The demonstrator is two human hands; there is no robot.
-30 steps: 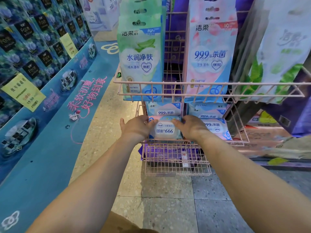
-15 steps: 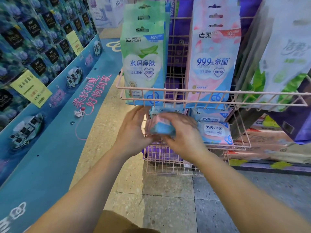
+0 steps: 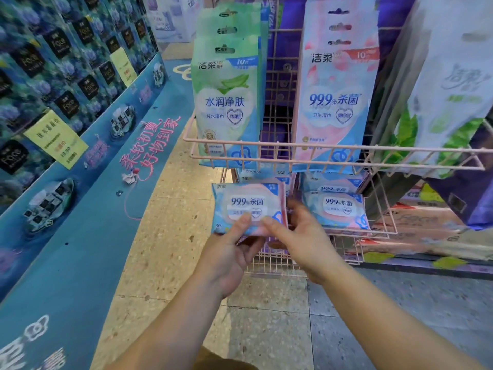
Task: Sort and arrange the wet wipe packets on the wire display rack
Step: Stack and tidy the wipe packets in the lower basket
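A pink and blue wet wipe packet [image 3: 246,204] marked 99.9% faces me, held upright in front of the pink wire rack's [image 3: 333,150] lower shelf. My left hand [image 3: 229,252] pinches its bottom edge from below, thumb on the front. My right hand [image 3: 301,236] grips its lower right corner. More packets of the same kind [image 3: 336,209] lie stacked on the lower shelf to the right, and others [image 3: 256,174] sit behind the held one. Tall green packs [image 3: 226,102] and pink packs [image 3: 336,97] hang above the upper shelf.
A blue display platform [image 3: 80,236] with dark boxes and yellow price tags [image 3: 56,137] runs along the left. Purple and white leaf-printed packs [image 3: 448,102] crowd the right. A low wire basket [image 3: 274,263] sits under the shelf, above the speckled floor.
Both hands lifted one packet off the lower shelf, turned it over, and now hold it upright with its 99.9% front facing me. The view has moved closer to the rack.
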